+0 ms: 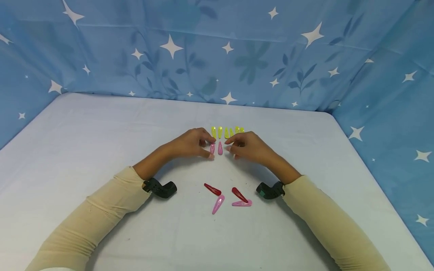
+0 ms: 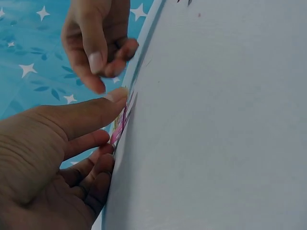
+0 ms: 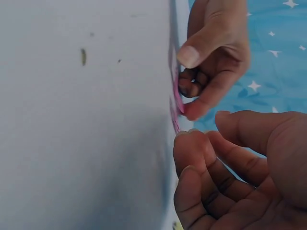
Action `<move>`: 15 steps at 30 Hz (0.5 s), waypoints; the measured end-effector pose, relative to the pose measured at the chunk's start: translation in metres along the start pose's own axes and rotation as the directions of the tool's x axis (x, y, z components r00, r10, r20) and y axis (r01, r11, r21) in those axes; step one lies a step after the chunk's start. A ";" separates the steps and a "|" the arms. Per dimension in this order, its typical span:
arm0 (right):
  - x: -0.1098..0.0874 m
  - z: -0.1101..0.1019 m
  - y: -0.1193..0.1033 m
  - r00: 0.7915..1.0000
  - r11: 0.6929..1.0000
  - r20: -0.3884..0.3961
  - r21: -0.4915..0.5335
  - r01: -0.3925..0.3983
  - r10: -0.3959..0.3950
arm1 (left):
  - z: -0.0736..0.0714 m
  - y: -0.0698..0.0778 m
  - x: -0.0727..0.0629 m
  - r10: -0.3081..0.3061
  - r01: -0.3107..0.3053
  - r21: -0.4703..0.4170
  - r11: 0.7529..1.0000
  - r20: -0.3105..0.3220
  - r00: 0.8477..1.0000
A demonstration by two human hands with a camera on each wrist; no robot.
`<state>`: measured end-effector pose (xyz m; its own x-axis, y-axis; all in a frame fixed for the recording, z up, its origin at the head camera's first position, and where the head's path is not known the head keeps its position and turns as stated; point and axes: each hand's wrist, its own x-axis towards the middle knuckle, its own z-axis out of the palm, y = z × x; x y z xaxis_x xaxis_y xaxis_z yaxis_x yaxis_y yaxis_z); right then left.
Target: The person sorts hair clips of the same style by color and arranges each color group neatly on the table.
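Note:
Two pink snap hair clips lie side by side below a row of yellow hair clips (image 1: 226,133). My left hand (image 1: 194,143) spans the left pink hair clip (image 1: 212,149) between thumb and index finger, one at each end. In the left wrist view its thumb tip and fingertips sit right at this clip (image 2: 117,132). To the right lies the other pink clip (image 1: 220,148). My right hand (image 1: 249,146) is just beside that clip, thumb and index finger apart, with nothing between them. The right wrist view shows the same gap between thumb and fingers (image 3: 192,148).
Nearer me on the white tabletop (image 1: 169,233) lie two red hair clips (image 1: 212,189) and two more pink ones (image 1: 218,204); on the right, a red one overlaps a pink one. A blue star-patterned curtain (image 1: 203,56) stands behind the table and along its right side.

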<state>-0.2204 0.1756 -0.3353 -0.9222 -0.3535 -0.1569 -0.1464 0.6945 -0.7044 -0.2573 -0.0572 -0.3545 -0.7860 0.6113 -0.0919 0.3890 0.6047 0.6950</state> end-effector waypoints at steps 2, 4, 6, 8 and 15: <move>-0.009 -0.004 0.002 1.000 1.000 -0.004 0.021 -0.007 0.007 | 0.000 0.001 0.000 -0.013 0.013 0.010 1.000 0.008 1.000; -0.018 -0.007 0.003 1.000 0.999 -0.003 0.037 -0.008 0.009 | 0.000 0.002 0.000 -0.026 0.026 0.021 0.999 0.014 1.000; -0.026 -0.009 0.004 1.000 0.999 0.003 0.046 -0.005 0.005 | 0.000 0.002 0.000 -0.032 0.031 0.027 0.999 0.018 0.999; -0.033 -0.009 0.006 1.000 0.998 0.017 0.057 0.009 -0.010 | 0.000 0.002 0.000 -0.033 0.033 0.033 0.999 0.018 0.999; -0.057 -0.004 0.010 0.988 0.989 0.114 0.109 0.096 -0.108 | 0.001 0.004 0.002 -0.021 0.021 0.039 0.999 0.007 1.000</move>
<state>-0.1705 0.2051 -0.3302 -0.8541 -0.4956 -0.1577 -0.1943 0.5853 -0.7872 -0.2564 -0.0532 -0.3530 -0.7908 0.6018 -0.1115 0.3910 0.6370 0.6643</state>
